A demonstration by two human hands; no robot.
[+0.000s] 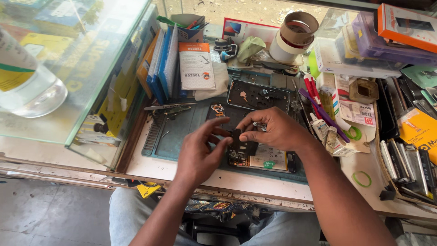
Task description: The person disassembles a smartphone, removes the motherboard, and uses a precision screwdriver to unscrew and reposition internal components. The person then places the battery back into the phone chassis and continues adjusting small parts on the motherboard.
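The opened phone [259, 159] lies on the work mat [182, 132] at the bench's near edge, under both hands. The left hand [200, 152] is left of the right hand [273, 130], a small part [236, 135] between them. Behind lies a phone frame [258, 95]. A tape roll [293, 36] stands farther back; the glass case [73, 68] sits left.

The mat [182, 136] has free room at its left part; a glass case [91, 68] blocks the left edge, boxes [355, 59] crowd the right.
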